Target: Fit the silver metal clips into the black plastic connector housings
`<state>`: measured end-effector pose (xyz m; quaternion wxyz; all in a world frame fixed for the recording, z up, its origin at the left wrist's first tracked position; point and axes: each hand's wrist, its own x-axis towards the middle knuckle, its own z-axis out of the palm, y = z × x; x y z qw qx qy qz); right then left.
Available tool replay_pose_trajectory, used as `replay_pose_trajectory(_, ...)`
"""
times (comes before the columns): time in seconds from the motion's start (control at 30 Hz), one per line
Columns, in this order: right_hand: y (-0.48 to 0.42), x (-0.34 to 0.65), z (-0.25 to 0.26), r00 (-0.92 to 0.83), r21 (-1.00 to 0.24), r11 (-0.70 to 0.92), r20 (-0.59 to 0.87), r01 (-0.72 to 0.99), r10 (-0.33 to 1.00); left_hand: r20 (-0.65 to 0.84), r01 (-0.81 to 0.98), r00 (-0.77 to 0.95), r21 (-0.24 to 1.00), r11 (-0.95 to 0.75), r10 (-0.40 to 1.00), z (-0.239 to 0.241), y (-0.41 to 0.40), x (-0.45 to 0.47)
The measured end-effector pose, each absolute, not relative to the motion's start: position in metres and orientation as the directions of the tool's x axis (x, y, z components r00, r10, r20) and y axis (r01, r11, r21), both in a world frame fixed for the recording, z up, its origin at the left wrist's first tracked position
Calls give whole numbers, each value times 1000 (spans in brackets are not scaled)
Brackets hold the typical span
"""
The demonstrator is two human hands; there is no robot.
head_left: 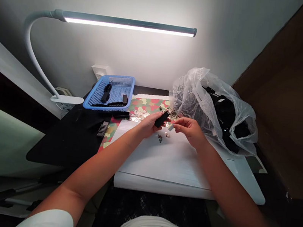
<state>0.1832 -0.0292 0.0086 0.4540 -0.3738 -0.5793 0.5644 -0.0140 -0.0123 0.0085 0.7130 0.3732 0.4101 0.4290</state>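
My left hand (149, 125) is closed around a black oblong plastic piece (162, 119), held tilted above the white sheet (166, 162). Just to its right, my right hand (190, 130) pinches a small flat grey piece (171, 127) between thumb and fingertips. The two pieces are close to each other; whether they touch I cannot tell. Beneath the hands lie a few small metal parts (160, 138) and some coppery ones (167, 135). Behind my left hand spreads a heap of small shiny metal parts (139, 116), with a darker pile (172, 113) beyond the black piece.
A blue basket (87, 100) with several black pieces stands at the back left. A black comb-like block (102, 129) lies in front of it. At the right, a clear plastic bag (193, 91) bulges with black parts. A lamp (128, 23) reaches across above the table.
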Motion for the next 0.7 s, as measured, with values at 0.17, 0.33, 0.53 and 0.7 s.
replay_pose_trajectory(0.17,-30,178,4,-152,-970,220,234,-102,960,-249,-253,395,896,365,884,11,-17,-10)
replay_pose_trajectory(0.33,-31,176,-1,-143,-962,265,272,-69,951,-235,-260,459,887,382,857,9,-19,-7)
replay_pose_trajectory(0.53,-32,173,0,-188,-978,180,197,-102,962,-214,-231,518,898,376,828,11,-22,-5)
replay_pose_trajectory(0.7,-32,173,4,-219,-980,145,173,-137,960,-214,-206,531,906,370,820,9,-20,-3)
